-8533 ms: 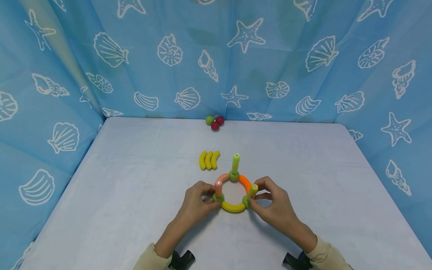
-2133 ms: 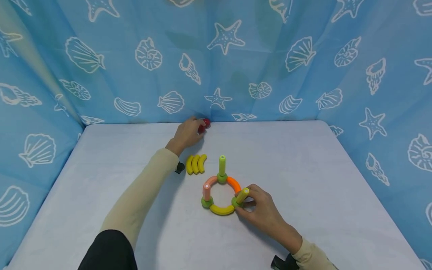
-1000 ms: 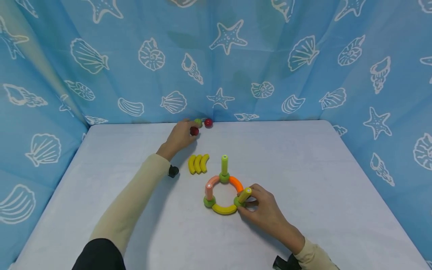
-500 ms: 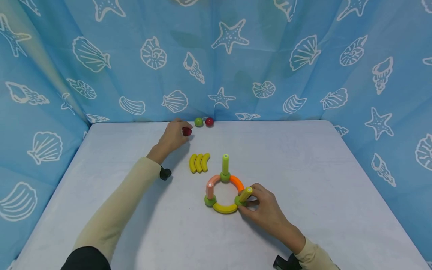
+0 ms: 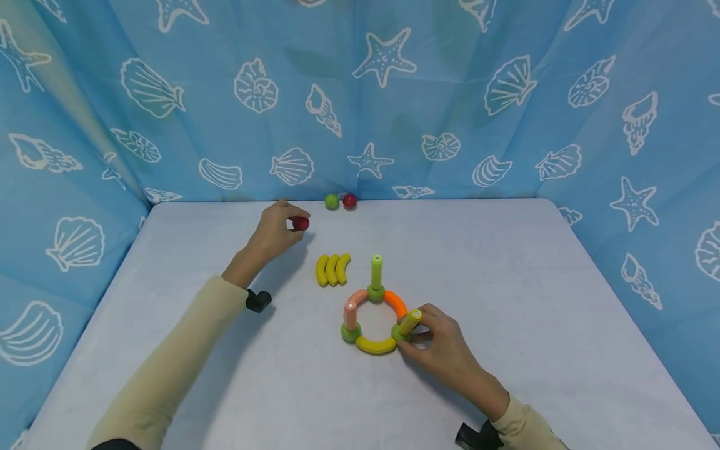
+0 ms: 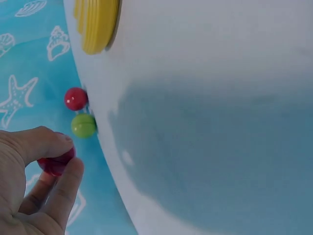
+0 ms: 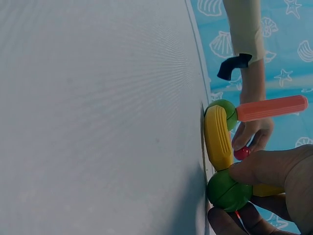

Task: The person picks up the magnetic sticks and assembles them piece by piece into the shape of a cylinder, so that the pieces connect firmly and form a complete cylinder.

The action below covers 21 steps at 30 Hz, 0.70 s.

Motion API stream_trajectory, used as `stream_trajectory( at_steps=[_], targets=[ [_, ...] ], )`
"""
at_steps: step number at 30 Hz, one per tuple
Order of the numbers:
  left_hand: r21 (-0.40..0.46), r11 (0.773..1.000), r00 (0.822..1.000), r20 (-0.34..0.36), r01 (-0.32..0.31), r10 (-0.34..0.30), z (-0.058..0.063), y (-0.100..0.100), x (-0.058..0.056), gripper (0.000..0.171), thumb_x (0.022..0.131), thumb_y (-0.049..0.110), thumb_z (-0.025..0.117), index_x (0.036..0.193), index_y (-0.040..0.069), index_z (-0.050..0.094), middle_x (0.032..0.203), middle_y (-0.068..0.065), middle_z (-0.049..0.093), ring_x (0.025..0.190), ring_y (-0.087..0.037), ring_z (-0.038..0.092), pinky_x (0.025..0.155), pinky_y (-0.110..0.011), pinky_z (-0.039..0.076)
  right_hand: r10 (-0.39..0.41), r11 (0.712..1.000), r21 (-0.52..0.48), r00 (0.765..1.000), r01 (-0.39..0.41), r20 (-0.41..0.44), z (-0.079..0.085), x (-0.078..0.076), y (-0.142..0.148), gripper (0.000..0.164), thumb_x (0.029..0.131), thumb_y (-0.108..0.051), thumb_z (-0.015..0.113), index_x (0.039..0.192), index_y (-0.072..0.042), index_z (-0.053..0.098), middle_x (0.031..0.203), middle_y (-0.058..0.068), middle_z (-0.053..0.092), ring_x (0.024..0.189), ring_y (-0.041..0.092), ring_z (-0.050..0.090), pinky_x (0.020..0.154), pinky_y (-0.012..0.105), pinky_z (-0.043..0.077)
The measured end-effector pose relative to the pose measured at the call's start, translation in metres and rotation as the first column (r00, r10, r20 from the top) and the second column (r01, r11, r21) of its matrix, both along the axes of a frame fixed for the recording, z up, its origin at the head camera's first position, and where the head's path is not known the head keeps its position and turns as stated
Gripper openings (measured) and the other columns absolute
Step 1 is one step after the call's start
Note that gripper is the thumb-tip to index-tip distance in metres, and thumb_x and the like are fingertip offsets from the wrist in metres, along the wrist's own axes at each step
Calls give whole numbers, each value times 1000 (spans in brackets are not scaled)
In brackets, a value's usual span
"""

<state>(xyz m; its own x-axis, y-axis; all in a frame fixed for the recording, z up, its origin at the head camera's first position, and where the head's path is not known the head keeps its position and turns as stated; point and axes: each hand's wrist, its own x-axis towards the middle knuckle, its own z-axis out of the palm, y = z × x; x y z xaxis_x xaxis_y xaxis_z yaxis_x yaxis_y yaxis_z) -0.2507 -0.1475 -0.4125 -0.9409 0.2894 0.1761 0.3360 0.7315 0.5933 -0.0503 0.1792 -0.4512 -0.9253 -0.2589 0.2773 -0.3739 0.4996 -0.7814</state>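
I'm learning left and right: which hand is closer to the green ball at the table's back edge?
Left. The left hand, pinching a red ball, is near the green ball, to its left; the right hand is farther away, gripping the toy ring.

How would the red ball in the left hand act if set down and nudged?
The held ball would likely roll, being round. It's probably stiff: no dent shows where the left hand pinches it. It may be slippery if as shiny as the other red ball.

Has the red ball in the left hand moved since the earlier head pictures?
Yes: judged against the three yellow curved pieces, the red ball has moved left in the left hand.
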Motion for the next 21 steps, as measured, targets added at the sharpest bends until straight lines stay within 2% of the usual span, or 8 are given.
stream_trajectory(
  at_steps=[11,21],
  targets=[
    [60,998,1000,-22,1,0,5,-7,35,37,82,-1,78,118,3,72,118,-16,62,108,-33,57,91,-49,54,6,1000,-24,1000,-7,-17,-2,-1,0,33,70,7,85,91,-12,68,90,-6,56,83,11,65,68,27,60],
    [111,994,999,-53,8,-2,13,-8,61,34,81,-3,78,115,3,73,113,-13,63,104,-29,59,83,-42,59,8,1000,-17,1000,-8,-12,-1,0,-1,33,70,7,85,93,-11,69,91,-6,56,83,11,65,68,27,60]
  ],
)
